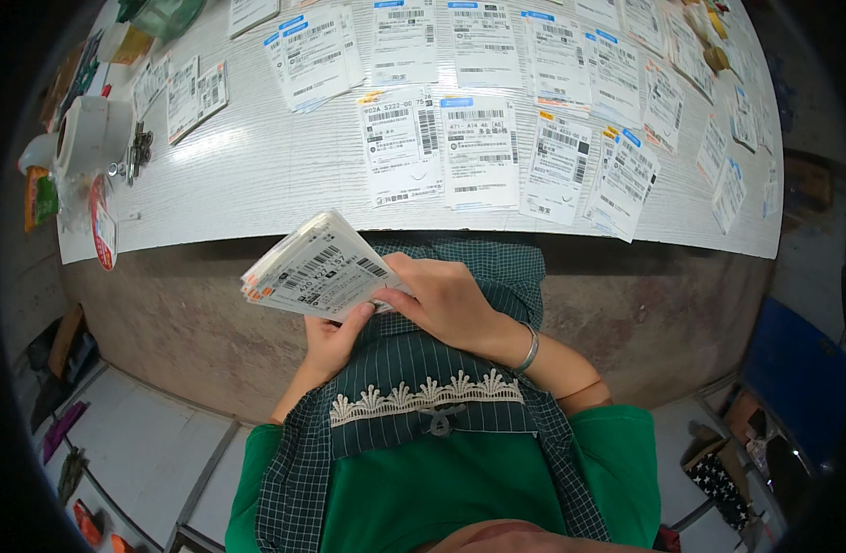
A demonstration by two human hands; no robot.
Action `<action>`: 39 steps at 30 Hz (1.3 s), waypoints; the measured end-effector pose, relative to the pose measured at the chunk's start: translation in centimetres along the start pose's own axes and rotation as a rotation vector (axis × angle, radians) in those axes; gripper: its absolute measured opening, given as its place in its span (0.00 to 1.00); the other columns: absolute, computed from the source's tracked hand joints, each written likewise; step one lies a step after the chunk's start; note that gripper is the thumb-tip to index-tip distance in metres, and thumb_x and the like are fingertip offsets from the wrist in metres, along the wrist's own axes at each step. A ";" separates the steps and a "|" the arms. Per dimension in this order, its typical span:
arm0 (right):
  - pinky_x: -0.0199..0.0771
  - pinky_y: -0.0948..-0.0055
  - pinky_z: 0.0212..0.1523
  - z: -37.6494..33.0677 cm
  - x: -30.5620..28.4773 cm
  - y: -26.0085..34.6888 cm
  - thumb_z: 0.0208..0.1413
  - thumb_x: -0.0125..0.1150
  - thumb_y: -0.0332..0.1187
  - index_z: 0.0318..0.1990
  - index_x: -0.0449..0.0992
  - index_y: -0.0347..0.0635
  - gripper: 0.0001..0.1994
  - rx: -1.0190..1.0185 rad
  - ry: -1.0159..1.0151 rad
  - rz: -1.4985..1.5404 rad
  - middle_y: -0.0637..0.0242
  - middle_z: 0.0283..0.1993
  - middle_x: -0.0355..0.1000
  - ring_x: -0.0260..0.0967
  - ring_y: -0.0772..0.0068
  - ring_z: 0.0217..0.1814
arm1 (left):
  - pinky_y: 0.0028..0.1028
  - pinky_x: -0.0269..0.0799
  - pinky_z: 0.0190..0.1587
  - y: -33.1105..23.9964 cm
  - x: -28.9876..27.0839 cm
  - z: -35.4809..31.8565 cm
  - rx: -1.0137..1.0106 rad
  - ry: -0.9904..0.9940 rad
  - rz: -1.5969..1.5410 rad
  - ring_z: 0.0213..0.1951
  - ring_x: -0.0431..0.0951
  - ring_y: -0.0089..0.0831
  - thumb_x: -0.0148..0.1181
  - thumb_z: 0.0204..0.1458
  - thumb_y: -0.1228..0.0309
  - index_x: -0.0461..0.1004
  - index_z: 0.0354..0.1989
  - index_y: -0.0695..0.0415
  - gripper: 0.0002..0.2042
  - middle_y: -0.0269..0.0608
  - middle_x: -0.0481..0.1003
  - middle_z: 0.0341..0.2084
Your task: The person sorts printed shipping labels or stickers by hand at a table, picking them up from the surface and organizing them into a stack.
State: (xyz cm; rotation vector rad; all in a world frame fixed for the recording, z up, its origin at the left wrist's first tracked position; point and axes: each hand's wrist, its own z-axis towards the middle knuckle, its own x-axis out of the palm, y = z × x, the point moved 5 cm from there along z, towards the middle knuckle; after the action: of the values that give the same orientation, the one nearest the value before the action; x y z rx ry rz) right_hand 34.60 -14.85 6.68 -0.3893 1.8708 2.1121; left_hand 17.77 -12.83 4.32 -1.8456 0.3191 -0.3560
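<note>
A thick stack of printed shipping labels (326, 267) is held in front of my lap, just off the table's near edge. My left hand (331, 348) grips it from below, with the thumb on the front face and the other fingers hidden behind. At the stack's right edge, my right hand (446, 300) is closed, its thumb on the top label. More labels lie on the table in loose rows and small piles, among them a label with orange marks (400, 152), a blue-topped label (481, 157) and a tilted label (624, 184) at the near right.
The white wood-grain table (257, 175) curves across the far side. On its left are a white cylindrical object (95, 134), a bunch of metal pieces (137, 155), a red-edged round piece (103, 221) and a green see-through container (169, 14). A blue panel (796, 382) stands at right.
</note>
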 end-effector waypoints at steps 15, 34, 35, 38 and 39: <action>0.70 0.77 0.24 0.7 0.3 0.2 0.46 0.63 0.31 0.41 0.71 0.41 0.14 0.150 0.007 0.063 0.66 0.27 0.72 0.70 0.72 0.25 | 0.24 0.72 0.41 -0.7 -1.2 0.8 -0.058 -0.206 -0.075 0.37 0.76 0.28 0.60 0.46 0.82 0.71 0.43 0.67 0.14 0.45 0.75 0.38; 0.64 0.87 0.20 0.2 -1.9 -2.5 0.51 0.59 0.24 0.37 0.70 0.33 0.07 0.435 -0.226 0.422 0.67 0.22 0.72 0.65 0.87 0.19 | 0.24 0.77 0.38 -1.7 2.2 4.5 -0.287 0.155 -0.292 0.37 0.79 0.35 0.50 0.55 0.72 0.62 0.51 0.71 0.18 0.54 0.73 0.42; 0.64 0.85 0.20 0.3 -2.0 -2.4 0.51 0.60 0.24 0.35 0.70 0.33 0.06 0.399 -0.233 0.341 0.67 0.21 0.71 0.64 0.86 0.19 | 0.25 0.77 0.37 -1.7 2.2 4.5 -0.294 0.146 -0.284 0.37 0.79 0.36 0.50 0.55 0.72 0.62 0.51 0.71 0.18 0.54 0.73 0.41; 0.62 0.82 0.19 0.8 -2.4 -2.3 0.51 0.60 0.26 0.29 0.71 0.35 0.05 0.321 -0.264 0.085 0.67 0.19 0.69 0.63 0.84 0.18 | 0.24 0.77 0.38 -1.5 2.1 4.6 -0.292 0.144 -0.297 0.37 0.79 0.35 0.49 0.55 0.72 0.62 0.51 0.71 0.18 0.53 0.73 0.42; 0.62 0.81 0.19 1.3 -2.9 -2.3 0.50 0.61 0.27 0.27 0.71 0.35 0.06 0.309 -0.281 -0.005 0.66 0.18 0.68 0.63 0.83 0.18 | 0.24 0.78 0.38 -1.5 1.9 4.7 -0.285 0.142 -0.303 0.37 0.79 0.35 0.49 0.56 0.71 0.62 0.51 0.70 0.17 0.53 0.73 0.42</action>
State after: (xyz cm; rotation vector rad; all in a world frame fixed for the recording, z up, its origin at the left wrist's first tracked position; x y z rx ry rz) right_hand 38.18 -13.42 5.89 -0.0255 1.9744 1.7277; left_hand 21.44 -9.03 4.56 -2.1593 0.1919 -0.6814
